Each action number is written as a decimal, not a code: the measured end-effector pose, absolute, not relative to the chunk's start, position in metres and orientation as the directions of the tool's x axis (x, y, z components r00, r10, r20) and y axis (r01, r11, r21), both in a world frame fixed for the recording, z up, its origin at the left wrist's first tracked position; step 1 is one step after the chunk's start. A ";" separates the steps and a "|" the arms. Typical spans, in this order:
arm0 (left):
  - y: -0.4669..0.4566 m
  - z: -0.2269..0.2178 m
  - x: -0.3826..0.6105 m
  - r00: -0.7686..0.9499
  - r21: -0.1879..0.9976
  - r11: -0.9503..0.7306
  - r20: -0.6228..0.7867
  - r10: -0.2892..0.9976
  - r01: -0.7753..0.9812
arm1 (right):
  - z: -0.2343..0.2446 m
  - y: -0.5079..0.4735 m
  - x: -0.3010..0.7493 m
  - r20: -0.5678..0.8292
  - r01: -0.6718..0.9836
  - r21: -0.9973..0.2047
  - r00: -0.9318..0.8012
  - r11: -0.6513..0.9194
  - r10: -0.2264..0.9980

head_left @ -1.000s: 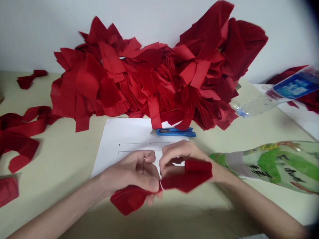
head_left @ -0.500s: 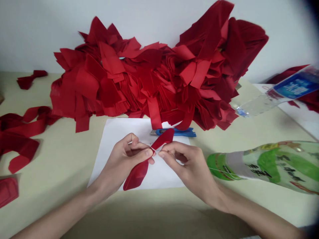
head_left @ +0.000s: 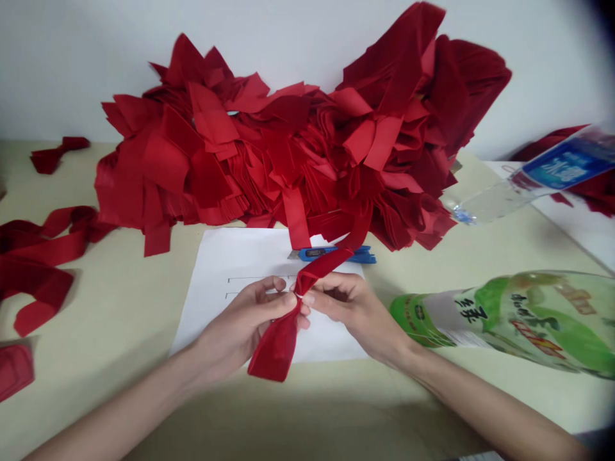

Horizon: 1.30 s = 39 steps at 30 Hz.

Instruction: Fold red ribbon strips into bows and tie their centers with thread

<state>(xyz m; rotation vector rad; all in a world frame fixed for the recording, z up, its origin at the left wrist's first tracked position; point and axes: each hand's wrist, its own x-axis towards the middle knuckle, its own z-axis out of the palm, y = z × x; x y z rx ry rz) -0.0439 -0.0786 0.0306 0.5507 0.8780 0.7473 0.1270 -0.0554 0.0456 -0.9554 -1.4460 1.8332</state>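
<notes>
In the lower middle of the frame, the two hands work close together above a sheet of white paper [head_left: 216,262]. The left hand [head_left: 245,314] is closed, and its thumb and fingers grip a red fabric strip [head_left: 278,346] at its narrow gathered middle. The right hand [head_left: 346,307] is almost closed too: its thumb and first finger pinch the strip at the same place, while the other fingers curl inward. A thin white thread [head_left: 298,296] seems to go around the gathered part, just at the fingertips, but it is very small to see. One end of the strip hangs down in a wide fold below the hands, and the other end rises toward the upper right and passes over a blue utility knife [head_left: 317,253] at the top edge of the paper. Behind them, a big heap of red strips [head_left: 269,147] fills the upper middle of the frame — it lies on the pale surface [head_left: 120,320] against a white wall [head_left: 72,64]. More loose red strips [head_left: 38,256] lie at the left edge, and a green-labelled plastic bottle [head_left: 519,317] lies on its side at the right, near the right hand.
</notes>
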 end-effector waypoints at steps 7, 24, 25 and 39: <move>-0.073 0.038 -0.046 0.194 0.959 0.283 -0.277 0.941 -0.007 | 0.035 -0.050 0.125 -0.176 0.180 -0.978 -0.431 -0.106 0.885; -0.064 0.021 -0.058 0.315 0.911 0.409 -0.374 0.873 -0.052 | 0.012 -0.020 0.154 0.186 0.635 -0.664 -0.372 0.395 0.909; -0.064 0.022 -0.059 0.302 0.915 0.399 -0.367 0.880 -0.051 | 0.009 -0.019 0.154 0.209 0.666 -0.597 -0.410 0.447 0.888; -0.060 0.013 -0.064 0.259 0.932 0.361 -0.342 0.904 -0.029 | -0.007 -0.013 0.149 0.328 0.732 -0.164 -0.592 0.662 0.736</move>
